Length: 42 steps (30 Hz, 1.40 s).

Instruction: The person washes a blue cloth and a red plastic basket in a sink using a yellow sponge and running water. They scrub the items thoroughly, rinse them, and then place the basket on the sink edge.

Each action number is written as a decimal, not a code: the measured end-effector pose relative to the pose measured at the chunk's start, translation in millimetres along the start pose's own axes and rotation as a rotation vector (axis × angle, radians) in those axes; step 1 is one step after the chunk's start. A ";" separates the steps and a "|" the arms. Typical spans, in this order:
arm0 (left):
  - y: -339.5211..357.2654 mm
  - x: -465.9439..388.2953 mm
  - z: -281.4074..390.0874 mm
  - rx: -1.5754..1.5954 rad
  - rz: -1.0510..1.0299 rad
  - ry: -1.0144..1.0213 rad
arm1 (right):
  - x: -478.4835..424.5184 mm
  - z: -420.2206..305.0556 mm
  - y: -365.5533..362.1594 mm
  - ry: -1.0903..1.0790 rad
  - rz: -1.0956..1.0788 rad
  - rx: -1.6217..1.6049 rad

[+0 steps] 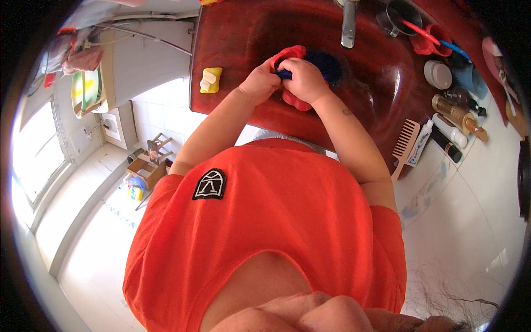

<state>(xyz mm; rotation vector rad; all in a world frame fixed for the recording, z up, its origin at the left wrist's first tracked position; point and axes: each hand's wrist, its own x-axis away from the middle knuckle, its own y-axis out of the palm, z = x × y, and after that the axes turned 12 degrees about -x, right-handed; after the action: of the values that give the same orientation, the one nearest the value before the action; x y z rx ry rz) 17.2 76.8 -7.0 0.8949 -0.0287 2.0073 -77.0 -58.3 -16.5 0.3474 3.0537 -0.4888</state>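
Over the dark red sink basin (365,89), my left hand (260,83) and my right hand (305,79) are close together, both closed on a red and dark blue cloth (295,52). A red part of the cloth sticks up above the fingers, and a red scalloped part hangs below them. Dark blue cloth (325,66) spreads beyond my right hand in the basin. The metal faucet (349,25) is above and to the right of my hands. Fingers hide the middle of the cloth.
A soap bar on a yellow sponge (213,79) lies on the counter at left. Along the right edge are a metal mug (398,18), a red cup (429,41), a white lidded jar (437,74), a wide-tooth comb (404,143), a toothpaste tube (421,143) and several bottles.
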 end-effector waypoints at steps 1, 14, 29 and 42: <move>5.2 1.2 2.6 -0.047 0.022 0.028 | 0.1 1.2 -1.9 0.010 0.014 0.156; -6.1 -5.9 11.9 -0.368 0.035 -0.042 | 1.0 3.5 0.7 0.085 0.028 0.261; -5.8 -17.1 11.7 -0.032 0.018 -0.035 | -4.0 24.3 -8.9 0.106 0.081 0.558; -30.9 -16.5 29.6 0.347 -0.002 -0.059 | 66.2 142.3 -34.1 0.708 0.344 0.534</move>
<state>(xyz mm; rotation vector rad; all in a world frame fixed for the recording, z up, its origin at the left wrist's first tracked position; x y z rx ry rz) 62.8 72.5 -4.7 1.1705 0.2952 2.0165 -150.0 -120.0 -145.5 1.2813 3.2880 -1.4123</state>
